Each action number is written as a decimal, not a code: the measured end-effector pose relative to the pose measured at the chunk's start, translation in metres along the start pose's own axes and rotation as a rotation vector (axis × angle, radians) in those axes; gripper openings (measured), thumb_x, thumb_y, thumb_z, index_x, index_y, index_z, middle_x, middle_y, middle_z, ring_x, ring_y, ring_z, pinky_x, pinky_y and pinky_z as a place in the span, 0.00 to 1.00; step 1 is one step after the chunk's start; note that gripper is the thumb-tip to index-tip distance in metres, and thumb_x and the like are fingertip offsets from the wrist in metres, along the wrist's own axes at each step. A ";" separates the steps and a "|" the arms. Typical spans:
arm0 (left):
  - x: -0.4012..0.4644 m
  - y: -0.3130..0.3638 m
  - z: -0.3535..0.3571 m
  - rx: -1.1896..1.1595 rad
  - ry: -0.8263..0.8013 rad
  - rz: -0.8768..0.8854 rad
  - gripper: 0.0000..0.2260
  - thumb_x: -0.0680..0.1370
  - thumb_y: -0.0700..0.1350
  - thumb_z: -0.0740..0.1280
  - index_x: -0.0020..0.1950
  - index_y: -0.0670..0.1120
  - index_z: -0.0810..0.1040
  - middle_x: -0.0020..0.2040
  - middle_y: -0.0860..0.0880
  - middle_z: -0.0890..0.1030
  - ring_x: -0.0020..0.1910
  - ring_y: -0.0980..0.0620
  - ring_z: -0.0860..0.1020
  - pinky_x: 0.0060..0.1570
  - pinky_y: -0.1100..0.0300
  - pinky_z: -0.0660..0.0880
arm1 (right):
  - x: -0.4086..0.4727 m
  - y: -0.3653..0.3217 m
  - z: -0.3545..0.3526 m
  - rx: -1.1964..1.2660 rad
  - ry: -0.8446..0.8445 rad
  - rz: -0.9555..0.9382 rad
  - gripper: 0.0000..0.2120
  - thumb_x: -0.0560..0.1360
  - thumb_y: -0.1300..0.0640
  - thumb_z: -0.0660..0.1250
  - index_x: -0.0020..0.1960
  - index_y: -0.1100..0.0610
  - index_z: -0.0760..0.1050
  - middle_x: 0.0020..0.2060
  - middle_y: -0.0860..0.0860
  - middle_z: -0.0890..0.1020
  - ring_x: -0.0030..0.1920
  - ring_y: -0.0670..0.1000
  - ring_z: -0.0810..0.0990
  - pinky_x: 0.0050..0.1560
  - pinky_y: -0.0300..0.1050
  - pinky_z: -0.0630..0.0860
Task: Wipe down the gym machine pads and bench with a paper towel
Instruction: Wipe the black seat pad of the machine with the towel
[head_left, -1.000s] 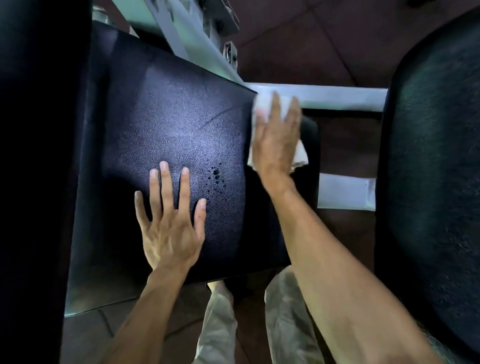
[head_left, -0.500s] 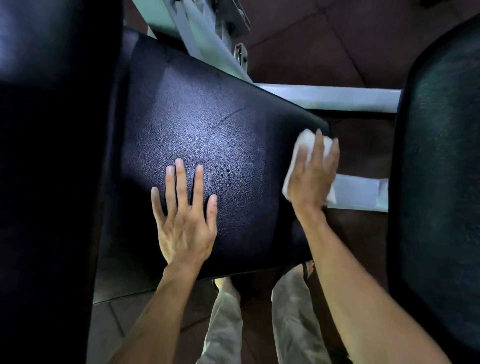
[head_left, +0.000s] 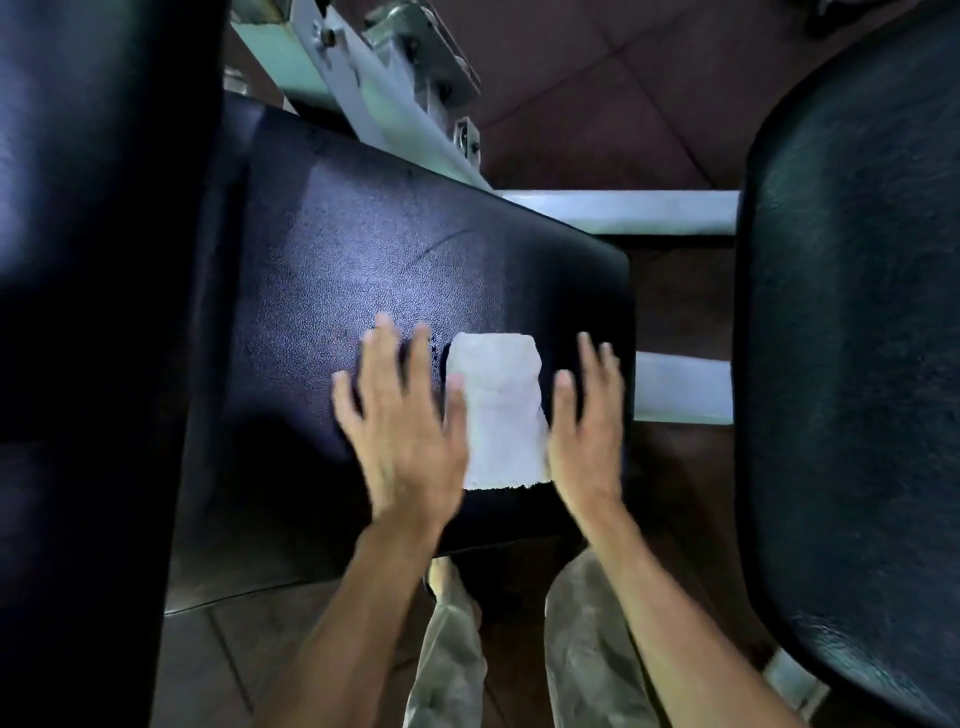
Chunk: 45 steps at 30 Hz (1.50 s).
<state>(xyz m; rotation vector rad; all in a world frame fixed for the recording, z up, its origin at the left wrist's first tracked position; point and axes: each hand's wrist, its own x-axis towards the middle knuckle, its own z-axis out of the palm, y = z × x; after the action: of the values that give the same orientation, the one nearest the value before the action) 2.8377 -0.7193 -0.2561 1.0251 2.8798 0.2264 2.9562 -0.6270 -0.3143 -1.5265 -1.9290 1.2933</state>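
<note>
Folded paper towel (head_left: 501, 410) lying flat on the black pad (head_left: 363, 270) at frame centre; left hand (head_left: 410, 441) and right hand (head_left: 587, 436) flanking it, fingers spread, blurred, gripping nothing

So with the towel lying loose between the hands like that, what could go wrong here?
Neither the left hand nor the right hand grips the towel; both look open and blurred, so a careless swipe might knock it off the pad toward the floor. The towel also lies close to the pad's near edge, and the dark droplets beside the left fingers could get missed.
</note>
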 end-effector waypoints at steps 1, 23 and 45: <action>0.000 0.020 0.004 0.021 0.001 0.076 0.24 0.81 0.56 0.54 0.76 0.51 0.65 0.79 0.44 0.59 0.78 0.46 0.59 0.74 0.43 0.52 | 0.009 0.013 -0.005 -0.026 0.028 0.042 0.28 0.81 0.42 0.51 0.78 0.51 0.59 0.80 0.55 0.55 0.80 0.51 0.51 0.79 0.49 0.51; 0.136 0.050 0.036 0.200 -0.076 0.203 0.26 0.82 0.58 0.49 0.79 0.52 0.59 0.81 0.43 0.53 0.80 0.43 0.48 0.77 0.41 0.41 | 0.011 0.044 0.024 -0.361 0.091 0.082 0.28 0.82 0.42 0.45 0.80 0.47 0.47 0.81 0.53 0.46 0.80 0.54 0.43 0.79 0.54 0.45; 0.156 0.061 0.034 0.224 -0.113 0.300 0.24 0.80 0.60 0.54 0.72 0.52 0.71 0.75 0.44 0.66 0.77 0.43 0.59 0.77 0.42 0.45 | 0.009 0.045 0.023 -0.321 0.117 0.067 0.27 0.82 0.43 0.48 0.80 0.47 0.51 0.81 0.51 0.48 0.80 0.52 0.44 0.79 0.54 0.47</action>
<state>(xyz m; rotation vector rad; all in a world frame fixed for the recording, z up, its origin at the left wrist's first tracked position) 2.7587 -0.5702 -0.2828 1.4570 2.6846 -0.1388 2.9619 -0.6292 -0.3652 -1.7876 -2.1005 0.9268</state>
